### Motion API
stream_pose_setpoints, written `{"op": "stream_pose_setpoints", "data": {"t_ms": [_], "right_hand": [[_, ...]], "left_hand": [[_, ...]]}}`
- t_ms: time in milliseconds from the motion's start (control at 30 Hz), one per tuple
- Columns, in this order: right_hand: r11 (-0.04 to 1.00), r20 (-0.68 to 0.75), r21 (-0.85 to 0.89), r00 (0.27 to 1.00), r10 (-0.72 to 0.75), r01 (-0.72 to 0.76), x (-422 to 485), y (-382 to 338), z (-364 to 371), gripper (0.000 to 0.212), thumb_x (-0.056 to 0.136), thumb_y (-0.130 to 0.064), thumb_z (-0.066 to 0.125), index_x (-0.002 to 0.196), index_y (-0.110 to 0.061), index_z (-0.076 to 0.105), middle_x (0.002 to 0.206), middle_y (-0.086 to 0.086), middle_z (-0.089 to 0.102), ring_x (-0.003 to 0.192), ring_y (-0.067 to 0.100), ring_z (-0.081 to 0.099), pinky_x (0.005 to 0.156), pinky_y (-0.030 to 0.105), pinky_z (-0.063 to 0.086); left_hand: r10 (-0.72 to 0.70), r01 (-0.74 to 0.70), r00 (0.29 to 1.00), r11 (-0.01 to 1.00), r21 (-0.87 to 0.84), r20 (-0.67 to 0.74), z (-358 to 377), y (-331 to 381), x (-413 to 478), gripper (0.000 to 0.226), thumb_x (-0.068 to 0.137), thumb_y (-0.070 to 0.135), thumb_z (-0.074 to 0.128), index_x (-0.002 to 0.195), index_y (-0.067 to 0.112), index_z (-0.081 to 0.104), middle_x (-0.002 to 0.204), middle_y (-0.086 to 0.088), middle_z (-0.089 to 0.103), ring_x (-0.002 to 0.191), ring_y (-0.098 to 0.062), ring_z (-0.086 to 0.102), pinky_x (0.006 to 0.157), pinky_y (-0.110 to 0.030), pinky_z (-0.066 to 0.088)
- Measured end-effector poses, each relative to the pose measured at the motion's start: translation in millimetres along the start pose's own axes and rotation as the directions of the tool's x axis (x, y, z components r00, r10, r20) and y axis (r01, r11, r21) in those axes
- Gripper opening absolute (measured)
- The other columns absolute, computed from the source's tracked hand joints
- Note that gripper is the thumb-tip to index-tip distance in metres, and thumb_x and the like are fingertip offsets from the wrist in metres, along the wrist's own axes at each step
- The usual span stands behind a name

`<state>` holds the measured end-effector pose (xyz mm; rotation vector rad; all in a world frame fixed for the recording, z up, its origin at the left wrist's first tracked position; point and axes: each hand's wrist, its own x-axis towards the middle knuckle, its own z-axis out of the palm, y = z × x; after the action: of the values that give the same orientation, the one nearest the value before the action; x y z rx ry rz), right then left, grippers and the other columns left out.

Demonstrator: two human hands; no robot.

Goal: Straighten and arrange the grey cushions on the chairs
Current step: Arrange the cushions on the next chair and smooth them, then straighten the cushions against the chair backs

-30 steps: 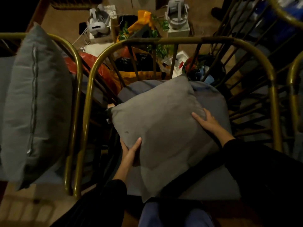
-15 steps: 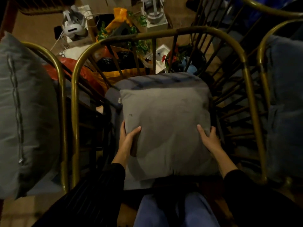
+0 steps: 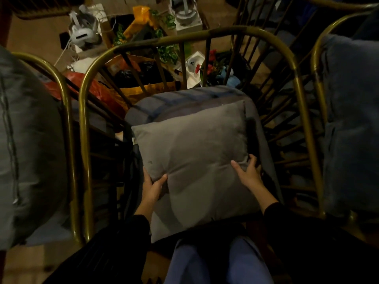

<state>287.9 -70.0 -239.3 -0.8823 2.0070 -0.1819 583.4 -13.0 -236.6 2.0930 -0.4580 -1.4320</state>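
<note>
A square grey cushion (image 3: 196, 160) lies on the blue-grey seat pad (image 3: 184, 99) of the middle chair, whose brass back rail (image 3: 184, 35) curves behind it. My left hand (image 3: 152, 188) grips the cushion's left edge, thumb on top. My right hand (image 3: 249, 174) holds its right edge, fingers spread over the fabric. A second grey cushion (image 3: 30, 150) with a zip seam stands on the chair at the left. A bluish cushion (image 3: 352, 124) rests on the chair at the right.
Brass rails of the left chair (image 3: 69, 124) and right chair (image 3: 316, 111) stand close on either side. Behind the chairs the floor holds bags (image 3: 141, 87), leafy plants (image 3: 168, 52), a white headset (image 3: 82, 33) and boxes. My blue-trousered legs (image 3: 217, 263) touch the seat front.
The cushion turned from a diagonal lie to square on the seat, then slid toward me, with both hands shifting along its side edges. My view drifted right, showing the right chair.
</note>
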Motion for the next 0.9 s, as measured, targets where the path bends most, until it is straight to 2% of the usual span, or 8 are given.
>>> {"op": "stream_pose_setpoints", "data": {"t_ms": [233,367,433,500,633,733,833,900], "right_hand": [[0.987,0.128,-0.092,0.982,0.142,-0.13,-1,-34,-11,0.087,0.094,-0.054,0.045,0.155,-0.016,-0.004,0.159,0.024,0.007,0.144,0.043,0.02,0.113,0.048,0.026],[0.999,0.255,-0.028,0.966,0.041,-0.035,-13,-21,-37,0.075,0.09,-0.039,0.059,0.152,-0.015,0.025,0.151,0.017,0.038,0.134,0.038,0.042,0.11,0.044,0.038],[0.998,0.273,-0.011,0.961,-0.05,0.055,-28,-23,-64,0.058,0.089,-0.031,0.062,0.142,-0.011,0.046,0.139,0.013,0.053,0.127,0.035,0.051,0.105,0.04,0.043],[0.991,0.244,0.031,0.961,-0.132,0.128,-45,-31,-99,0.054,0.092,-0.027,0.061,0.14,-0.007,0.047,0.136,0.011,0.055,0.129,0.031,0.051,0.104,0.031,0.041],[0.935,0.049,0.128,0.939,-0.339,0.331,-57,-37,-188,0.042,0.092,-0.017,0.061,0.131,-0.004,0.056,0.123,0.014,0.064,0.112,0.025,0.06,0.092,0.028,0.045],[0.876,-0.182,0.181,0.891,-0.416,0.446,-54,-23,-266,0.022,0.09,-0.01,0.061,0.111,-0.009,0.067,0.098,0.013,0.069,0.086,0.022,0.064,0.08,0.033,0.051],[0.838,-0.427,0.251,0.832,-0.353,0.484,-43,6,-344,0.011,0.092,-0.006,0.056,0.095,-0.013,0.064,0.087,0.013,0.066,0.067,0.018,0.062,0.069,0.035,0.053],[0.86,-0.569,0.198,0.769,-0.289,0.47,-28,33,-392,0.007,0.091,-0.009,0.058,0.094,-0.01,0.065,0.088,0.014,0.067,0.073,0.021,0.062,0.073,0.037,0.053]], "left_hand": [[0.141,-0.071,0.987,0.827,0.558,-0.083,29,47,-16,0.08,0.096,0.028,0.05,0.152,0.043,-0.006,0.159,-0.021,0.01,0.136,-0.049,0.032,0.114,-0.053,0.032],[0.169,-0.093,0.984,0.738,0.669,-0.049,71,79,-46,0.068,0.098,0.019,0.042,0.153,0.041,0.007,0.162,-0.021,-0.001,0.145,-0.051,0.008,0.117,-0.057,0.015],[0.226,-0.198,0.973,0.682,0.704,0.055,97,95,-58,0.059,0.098,0.022,0.044,0.152,0.031,0.023,0.16,-0.022,0.016,0.145,-0.048,0.013,0.115,-0.056,0.017],[0.333,-0.394,0.916,0.641,0.659,0.224,128,117,-77,0.049,0.095,0.018,0.049,0.144,0.017,0.042,0.147,-0.018,0.044,0.136,-0.039,0.038,0.11,-0.047,0.031],[0.451,-0.64,0.765,0.615,0.461,0.46,214,177,-131,0.033,0.091,0.006,0.053,0.122,0.0,0.061,0.119,-0.021,0.067,0.114,-0.034,0.061,0.093,-0.038,0.046],[0.507,-0.729,0.68,0.546,0.412,0.53,285,211,-175,0.037,0.092,0.012,0.054,0.128,0.002,0.058,0.118,-0.022,0.067,0.113,-0.034,0.062,0.091,-0.034,0.045],[0.512,-0.731,0.668,0.587,0.348,0.54,350,232,-214,0.045,0.094,0.024,0.057,0.133,0.003,0.051,0.128,-0.019,0.062,0.121,-0.034,0.057,0.094,-0.032,0.042],[0.485,-0.687,0.706,0.645,0.333,0.517,386,238,-225,0.059,0.092,0.035,0.06,0.136,0.001,0.042,0.139,-0.021,0.054,0.129,-0.037,0.05,0.102,-0.035,0.04]]}}
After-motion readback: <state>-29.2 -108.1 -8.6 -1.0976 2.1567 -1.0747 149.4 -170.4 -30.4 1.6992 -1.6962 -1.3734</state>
